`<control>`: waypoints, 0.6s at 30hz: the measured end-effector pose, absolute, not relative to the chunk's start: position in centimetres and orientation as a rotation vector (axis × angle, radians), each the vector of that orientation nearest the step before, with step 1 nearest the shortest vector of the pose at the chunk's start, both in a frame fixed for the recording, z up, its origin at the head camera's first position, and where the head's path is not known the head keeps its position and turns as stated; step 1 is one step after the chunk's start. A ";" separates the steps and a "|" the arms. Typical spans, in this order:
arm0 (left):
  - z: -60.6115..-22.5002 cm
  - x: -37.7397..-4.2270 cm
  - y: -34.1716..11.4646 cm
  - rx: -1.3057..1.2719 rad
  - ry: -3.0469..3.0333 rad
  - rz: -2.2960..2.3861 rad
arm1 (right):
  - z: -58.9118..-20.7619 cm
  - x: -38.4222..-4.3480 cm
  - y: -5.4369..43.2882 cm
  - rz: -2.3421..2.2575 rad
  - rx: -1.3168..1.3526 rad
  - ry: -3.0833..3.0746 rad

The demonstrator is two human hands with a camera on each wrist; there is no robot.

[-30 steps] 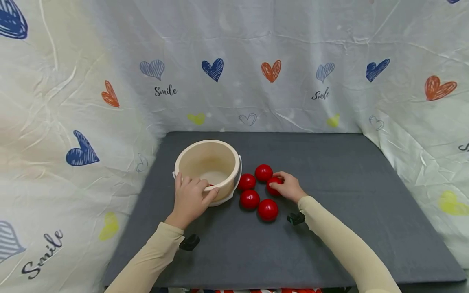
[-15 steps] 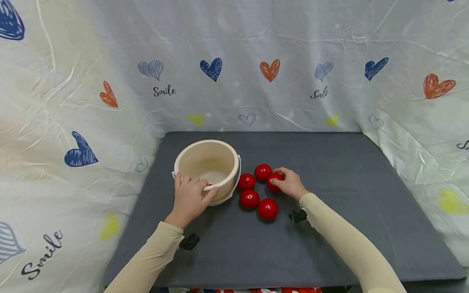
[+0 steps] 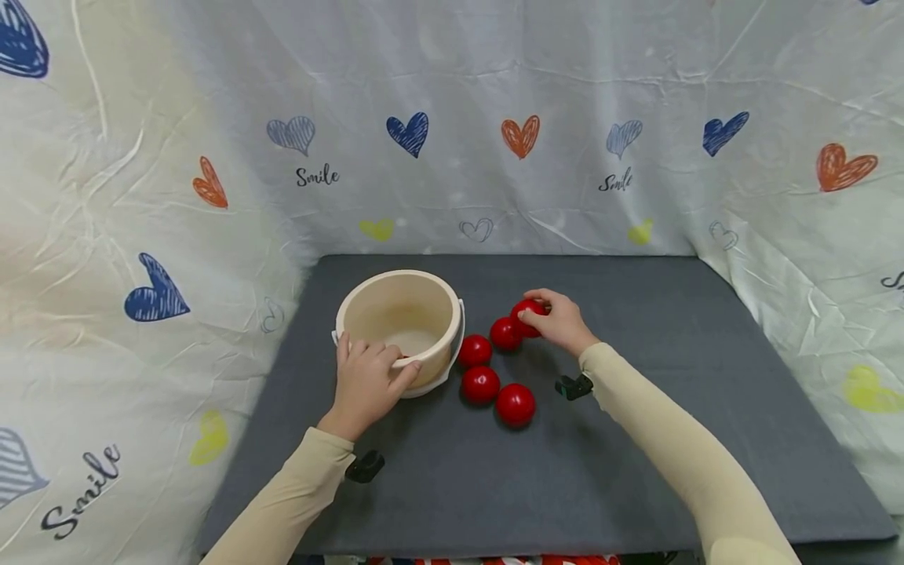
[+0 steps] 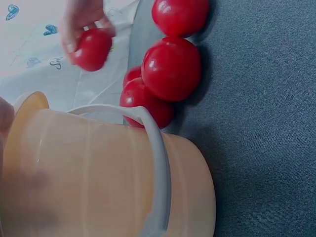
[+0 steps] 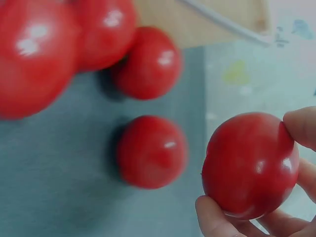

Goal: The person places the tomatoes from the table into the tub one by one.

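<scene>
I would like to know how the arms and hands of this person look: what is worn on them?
Both arms wear plain, cream-beige long sleeves, ending at the wrists. The left hand and right hand wear no gloves. By each wrist sits a small black device; its details are too small to tell. The head view shows no cables.

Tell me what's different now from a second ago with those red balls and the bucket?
The right hand has raised its red ball off the gray table, moving it upward in the head view. It already held that ball; nothing was let go. The left hand stayed on the rim of the cream bucket, and the other four balls stayed put.
</scene>
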State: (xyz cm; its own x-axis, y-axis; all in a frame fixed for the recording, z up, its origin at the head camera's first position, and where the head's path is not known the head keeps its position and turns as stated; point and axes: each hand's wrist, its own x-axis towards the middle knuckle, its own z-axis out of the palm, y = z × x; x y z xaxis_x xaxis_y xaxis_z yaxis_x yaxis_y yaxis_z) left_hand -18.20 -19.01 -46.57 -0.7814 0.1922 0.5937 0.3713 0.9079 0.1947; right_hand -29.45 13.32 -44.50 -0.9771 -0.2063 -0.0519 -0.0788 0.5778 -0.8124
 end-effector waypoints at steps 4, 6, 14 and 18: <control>-46.5 -18.2 -19.0 -0.407 -2.472 -0.406 | -42.2 -30.0 12.2 -1.415 -0.295 2.679; -46.5 -18.2 -19.0 -0.409 -2.471 -0.406 | -41.3 -30.1 11.6 -1.428 -0.317 2.677; -46.5 -18.3 -19.0 -0.407 -2.478 -0.412 | -38.3 -29.9 7.9 -1.483 -0.419 2.653; -46.6 -18.3 -19.0 -0.412 -2.470 -0.411 | -37.2 -29.7 5.8 -1.536 -0.493 2.621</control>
State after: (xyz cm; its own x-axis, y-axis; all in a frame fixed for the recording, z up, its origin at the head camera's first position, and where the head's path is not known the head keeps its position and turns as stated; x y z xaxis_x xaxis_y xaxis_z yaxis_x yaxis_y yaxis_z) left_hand -18.35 -19.01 -46.62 -0.7750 0.1959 0.6008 0.3800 0.9041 0.1953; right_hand -29.70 5.83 -37.20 -0.9468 -0.3042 0.1055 -0.2406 0.4509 -0.8595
